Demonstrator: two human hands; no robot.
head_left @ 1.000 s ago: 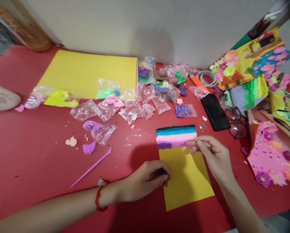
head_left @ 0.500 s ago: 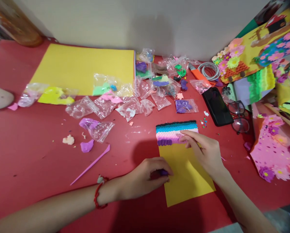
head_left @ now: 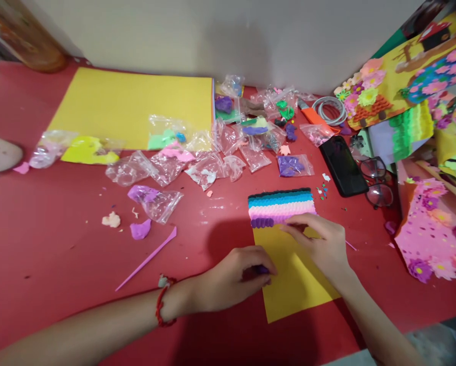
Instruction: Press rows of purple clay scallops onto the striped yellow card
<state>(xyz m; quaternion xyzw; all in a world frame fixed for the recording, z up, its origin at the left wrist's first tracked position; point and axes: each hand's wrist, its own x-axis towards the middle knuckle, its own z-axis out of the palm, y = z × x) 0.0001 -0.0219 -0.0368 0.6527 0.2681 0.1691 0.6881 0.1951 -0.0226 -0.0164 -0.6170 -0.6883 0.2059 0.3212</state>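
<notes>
A yellow sheet (head_left: 289,284) lies in front of me, its top covered by overlapping rows of clay (head_left: 281,202) in black, teal, blue, white, pink and lilac. A short dark purple clay row (head_left: 262,222) begins along the lower left edge of those bands. My right hand (head_left: 319,239) has thumb and forefinger drawn together at the right end of this row; whatever is between the tips is too small to make out. Over the sheet's left edge, my left hand (head_left: 239,277) is curled around a lump of purple clay (head_left: 261,269), mostly hidden by the fingers.
Left of the hands lie a pink modelling tool (head_left: 147,258), lilac clay (head_left: 140,230) and a peach lump (head_left: 111,219). Several clay bags (head_left: 205,170) lie behind, near a yellow paper stack (head_left: 136,104). A phone (head_left: 342,165), glasses (head_left: 378,180) and flower crafts (head_left: 422,229) are at the right.
My right hand's fingertips have come slightly down, from over the pink band to the lower edge of the clay rows. My left hand keeps its grip; the view has shifted a little.
</notes>
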